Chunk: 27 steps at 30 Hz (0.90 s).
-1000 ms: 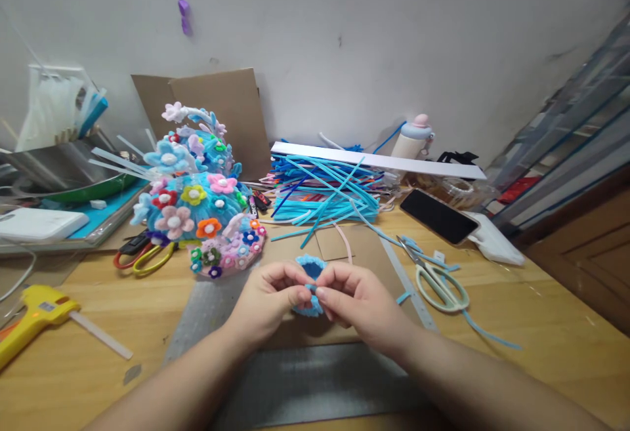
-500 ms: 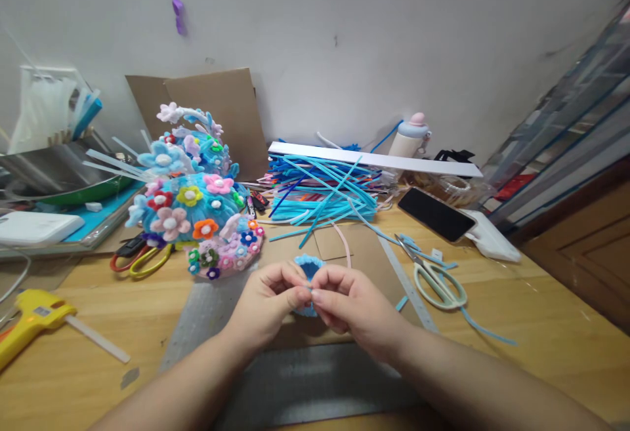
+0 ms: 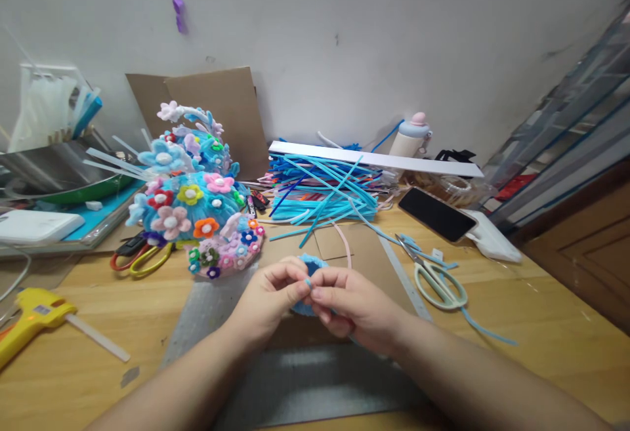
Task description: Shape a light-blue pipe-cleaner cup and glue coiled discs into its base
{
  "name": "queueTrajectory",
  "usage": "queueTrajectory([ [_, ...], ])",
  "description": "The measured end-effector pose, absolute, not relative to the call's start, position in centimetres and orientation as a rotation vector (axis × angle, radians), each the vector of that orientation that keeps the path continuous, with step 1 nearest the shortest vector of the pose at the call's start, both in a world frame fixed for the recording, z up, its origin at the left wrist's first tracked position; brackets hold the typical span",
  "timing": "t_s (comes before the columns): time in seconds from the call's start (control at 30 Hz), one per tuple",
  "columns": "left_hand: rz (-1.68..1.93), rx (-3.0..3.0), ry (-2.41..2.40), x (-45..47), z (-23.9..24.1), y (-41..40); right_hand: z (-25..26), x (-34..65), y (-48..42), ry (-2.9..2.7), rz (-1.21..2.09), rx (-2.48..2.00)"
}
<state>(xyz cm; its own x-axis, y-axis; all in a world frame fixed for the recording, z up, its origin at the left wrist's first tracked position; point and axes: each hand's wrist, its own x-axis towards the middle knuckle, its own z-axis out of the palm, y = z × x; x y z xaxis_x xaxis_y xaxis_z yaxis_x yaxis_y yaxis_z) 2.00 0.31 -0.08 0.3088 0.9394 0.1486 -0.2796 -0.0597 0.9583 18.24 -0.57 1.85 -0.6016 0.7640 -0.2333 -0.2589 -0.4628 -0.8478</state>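
Observation:
My left hand [image 3: 268, 300] and my right hand [image 3: 347, 303] meet over the middle of the table, fingers pinched together on a small blue pipe-cleaner ring [image 3: 315, 263]. Most of the ring is hidden behind my fingers; only its far rim and a short blue end between my fingertips show. Under my hands lie a brown cardboard sheet [image 3: 339, 244] and a grey mat [image 3: 315, 385].
A flower-covered pipe-cleaner ornament [image 3: 189, 205] stands to the left, with red and yellow scissors [image 3: 142, 257] beside it. A pile of blue pipe cleaners [image 3: 319, 191] lies behind. Pale green scissors [image 3: 436, 277], a phone [image 3: 436, 214] and a bottle [image 3: 411, 136] sit right. A yellow glue gun [image 3: 29, 316] lies far left.
My fingertips have closed tighter over the blue ring and my right hand has shifted slightly left and down, hiding more of the ring. Everything else on the table is unchanged.

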Motion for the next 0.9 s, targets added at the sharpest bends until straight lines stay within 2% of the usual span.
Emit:
queueTrajectory([
  [0.1,1.202,1.460,0.879,1.6,0.6,0.4,1.9,18.4,-0.4,-1.055,2.068,-0.861],
  [0.2,1.195,1.945,1.025,0.9,1.3,0.6,1.7,18.5,-0.3,-1.139,1.938,-0.952],
  [0.37,0.997,2.778,1.022,0.2,2.3,0.5,1.3,18.2,-0.2,-1.325,1.758,-1.094],
  [0.47,0.882,2.992,0.958,-0.2,2.7,0.2,1.3,18.1,-0.2,-1.345,1.780,-1.100],
  [0.7,0.920,2.890,0.828,-0.7,3.1,0.4,1.5,18.3,-0.1,-1.353,1.840,-1.054],
  [0.9,1.111,2.017,0.836,0.3,2.3,0.6,0.9,18.5,-0.1,-1.162,1.937,-0.864],
])
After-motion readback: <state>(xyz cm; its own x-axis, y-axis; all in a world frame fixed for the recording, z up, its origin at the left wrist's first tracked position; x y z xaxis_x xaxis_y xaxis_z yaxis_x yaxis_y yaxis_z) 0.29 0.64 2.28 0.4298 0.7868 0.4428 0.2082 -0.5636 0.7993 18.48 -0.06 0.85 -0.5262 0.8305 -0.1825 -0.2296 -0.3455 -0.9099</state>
